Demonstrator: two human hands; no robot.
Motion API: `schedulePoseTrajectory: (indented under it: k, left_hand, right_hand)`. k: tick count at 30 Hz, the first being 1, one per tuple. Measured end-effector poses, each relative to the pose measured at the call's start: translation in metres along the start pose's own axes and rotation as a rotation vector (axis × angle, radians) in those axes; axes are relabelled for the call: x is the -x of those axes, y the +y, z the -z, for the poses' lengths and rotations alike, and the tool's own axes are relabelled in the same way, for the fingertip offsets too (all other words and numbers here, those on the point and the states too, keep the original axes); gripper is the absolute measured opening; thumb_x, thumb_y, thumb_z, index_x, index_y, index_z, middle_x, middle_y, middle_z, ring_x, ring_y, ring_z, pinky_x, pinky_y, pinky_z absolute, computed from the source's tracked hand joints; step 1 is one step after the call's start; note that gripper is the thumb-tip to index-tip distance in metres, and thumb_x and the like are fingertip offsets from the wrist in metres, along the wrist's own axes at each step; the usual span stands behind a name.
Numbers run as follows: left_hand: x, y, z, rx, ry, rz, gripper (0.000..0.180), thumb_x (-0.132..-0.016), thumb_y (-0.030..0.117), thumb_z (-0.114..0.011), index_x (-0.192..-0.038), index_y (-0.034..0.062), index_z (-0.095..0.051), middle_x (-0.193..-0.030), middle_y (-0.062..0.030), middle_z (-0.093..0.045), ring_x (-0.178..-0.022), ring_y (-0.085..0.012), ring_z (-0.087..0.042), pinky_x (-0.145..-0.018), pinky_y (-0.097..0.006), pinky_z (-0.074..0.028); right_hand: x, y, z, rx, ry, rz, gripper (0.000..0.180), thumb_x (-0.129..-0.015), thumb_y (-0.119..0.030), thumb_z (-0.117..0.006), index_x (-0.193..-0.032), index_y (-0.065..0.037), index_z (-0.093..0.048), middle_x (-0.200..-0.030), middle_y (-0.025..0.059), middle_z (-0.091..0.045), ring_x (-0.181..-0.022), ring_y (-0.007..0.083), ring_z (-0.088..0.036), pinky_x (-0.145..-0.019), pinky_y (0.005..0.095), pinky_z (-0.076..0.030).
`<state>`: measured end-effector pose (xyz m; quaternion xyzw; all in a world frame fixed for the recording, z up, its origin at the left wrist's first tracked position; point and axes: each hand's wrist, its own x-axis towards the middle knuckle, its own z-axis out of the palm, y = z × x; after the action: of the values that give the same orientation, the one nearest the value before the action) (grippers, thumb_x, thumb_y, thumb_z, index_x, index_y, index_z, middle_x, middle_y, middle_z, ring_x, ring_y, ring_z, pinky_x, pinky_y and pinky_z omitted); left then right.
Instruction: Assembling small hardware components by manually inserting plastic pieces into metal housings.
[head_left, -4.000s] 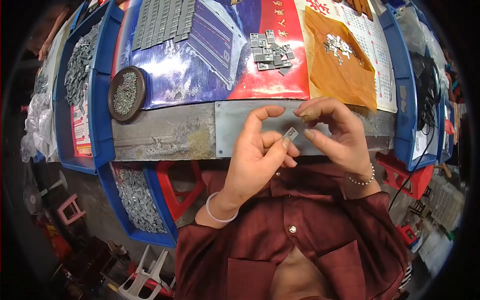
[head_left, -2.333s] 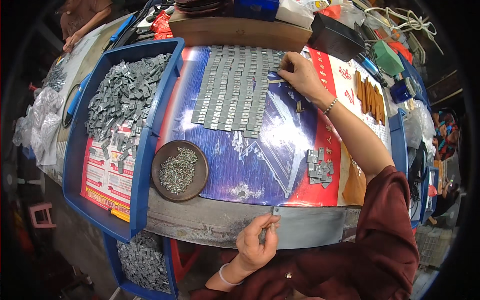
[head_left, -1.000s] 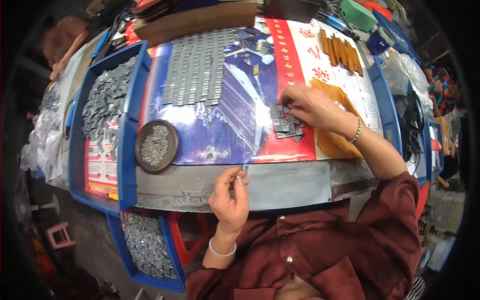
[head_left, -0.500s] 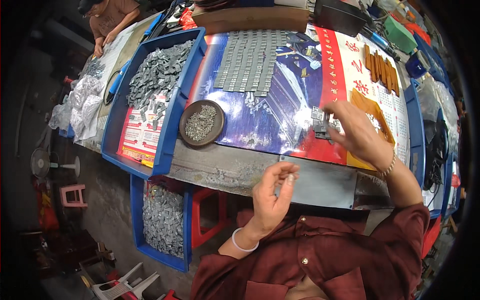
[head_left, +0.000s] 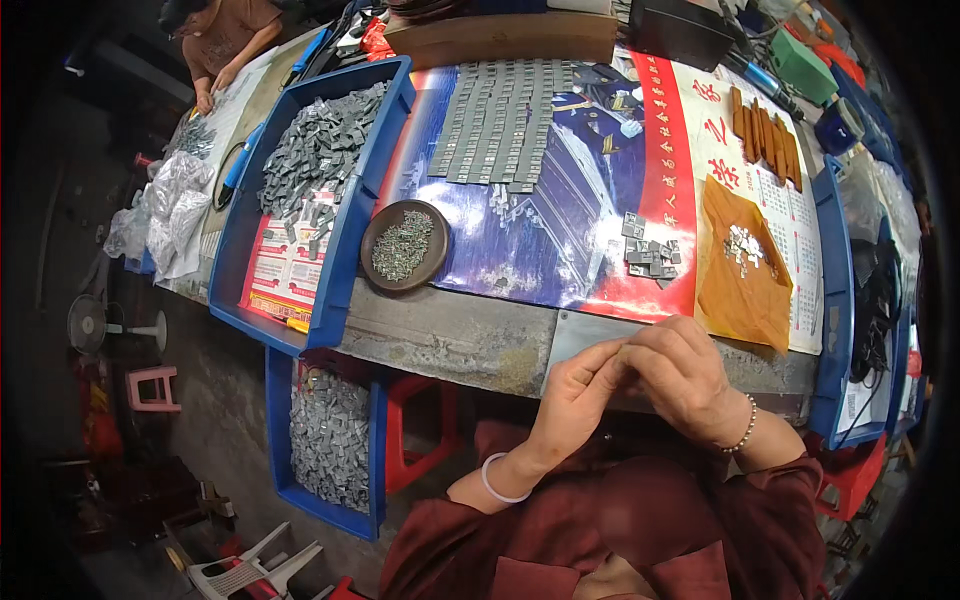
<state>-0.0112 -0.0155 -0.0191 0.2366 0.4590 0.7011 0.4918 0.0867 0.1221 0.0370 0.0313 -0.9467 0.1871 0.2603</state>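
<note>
My left hand (head_left: 572,405) and my right hand (head_left: 685,380) meet over the near edge of the table. The fingertips of both are pinched together. Whatever they hold is hidden behind the fingers. Just beyond my hands lies a small loose pile of grey rectangular pieces (head_left: 652,258) on the printed poster. Beside that pile, to the right, an orange-brown sheet (head_left: 722,295) carries small silvery bits (head_left: 743,248). A flat metal plate (head_left: 572,338) on the table edge is partly covered by my hands.
A round brown bowl (head_left: 441,268) holds tiny metal parts. Grey pieces stand in long rows (head_left: 495,125). Blue trays (head_left: 330,318) of grey pieces are on the left, another blue tray (head_left: 834,300) on the right. Brown strips (head_left: 765,140) lie far right. Another person (head_left: 225,50) works far left.
My right hand has left the grey pile and come back to the near edge, joining my left hand, which moved slightly right. The pile and the silvery bits are now uncovered.
</note>
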Motion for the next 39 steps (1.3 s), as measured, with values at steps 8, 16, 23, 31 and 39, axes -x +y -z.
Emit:
schedulePoseTrajectory:
  k: [8, 16, 23, 31, 39]
  left_hand:
    - [-0.001, 0.010, -0.008, 0.147, 0.024, 0.163, 0.040, -0.100, 0.015, -0.049, -0.135, 0.0024, -0.035, -0.091, -0.0087, -0.066, -0.077, -0.0129, -0.065, -0.070, -0.023, -0.052]
    - [0.006, 0.006, -0.012, 0.114, 0.000, 0.127, 0.047, -0.099, 0.015, -0.050, -0.138, 0.0031, -0.026, -0.080, -0.0131, -0.065, -0.064, -0.0150, -0.064, -0.061, -0.023, -0.052]
    - [0.007, 0.002, -0.024, 0.175, -0.016, 0.198, 0.044, -0.100, 0.017, -0.048, -0.137, 0.0037, -0.028, -0.076, -0.0114, -0.063, -0.059, -0.0131, -0.061, -0.055, -0.022, -0.051]
    - [0.006, -0.005, -0.043, 0.128, -0.034, 0.213, 0.042, -0.101, 0.017, -0.045, -0.137, 0.0023, -0.029, -0.078, -0.0101, -0.062, -0.062, -0.0111, -0.058, -0.060, -0.021, -0.048]
    - [0.006, -0.007, -0.052, -0.140, -0.056, 0.205, 0.035, -0.099, 0.009, -0.045, -0.132, -0.0011, -0.037, -0.078, -0.0081, -0.062, -0.065, -0.0088, -0.055, -0.063, -0.020, -0.047]
  right_hand:
    - [0.024, -0.003, 0.003, -0.813, 0.131, -0.758, 0.020, -0.086, 0.003, -0.056, -0.106, 0.001, -0.054, -0.099, 0.0103, -0.063, -0.102, 0.0188, -0.062, -0.087, 0.0307, -0.048]
    - [0.043, 0.001, -0.009, -1.394, 0.178, -0.881, 0.025, -0.088, 0.000, -0.059, -0.112, 0.000, -0.051, -0.107, 0.0074, -0.060, -0.102, 0.0139, -0.059, -0.089, 0.0283, -0.047]
    - [0.055, 0.001, -0.006, -1.476, 0.133, -0.852, 0.022, -0.086, -0.002, -0.064, -0.106, -0.001, -0.054, -0.096, 0.0053, -0.060, -0.092, 0.0108, -0.059, -0.080, 0.0262, -0.049]
    - [0.076, 0.002, -0.007, -1.548, 0.264, -0.961, 0.013, -0.087, 0.002, -0.063, -0.095, -0.001, -0.054, -0.085, 0.0035, -0.057, -0.072, 0.0091, -0.057, -0.064, 0.0238, -0.047]
    - [0.089, 0.002, 0.020, -1.120, 0.224, -0.879, 0.010, -0.088, 0.000, -0.060, -0.097, 0.001, -0.056, -0.088, 0.0050, -0.061, -0.082, 0.0110, -0.060, -0.072, 0.0239, -0.048]
